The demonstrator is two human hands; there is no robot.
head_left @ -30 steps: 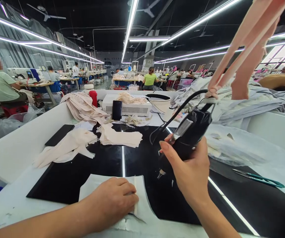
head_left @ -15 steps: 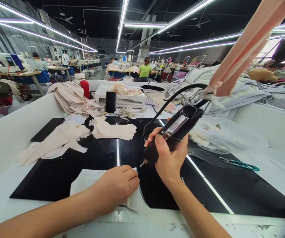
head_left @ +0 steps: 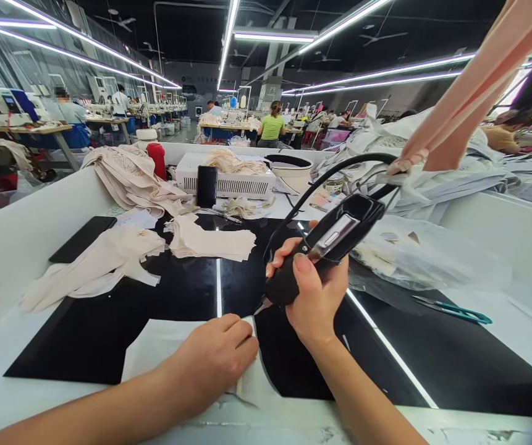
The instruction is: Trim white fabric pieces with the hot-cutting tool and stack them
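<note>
My left hand is closed, its fingertips pinching the edge of a white fabric piece that lies at the front of the black board. My right hand wraps around a black corded handheld tool with a metal plate on its side, thumb on top. The tool's small pointed metal tip is just beyond my left fingers, by the fabric's far corner; I cannot tell whether it touches. A black cord loops from its rear, where a pink cloth strip is tied and runs upward.
Stacked cream fabric pieces and loose pieces lie left of centre. Teal-handled scissors and a plastic bag are on the right. One phone leans against a white vented box. Workers sit at sewing tables beyond.
The tool has moved slightly left and down, bringing its tip closer to my left fingers and the fabric corner. My left hand keeps its pinch. The view has shifted slightly.
</note>
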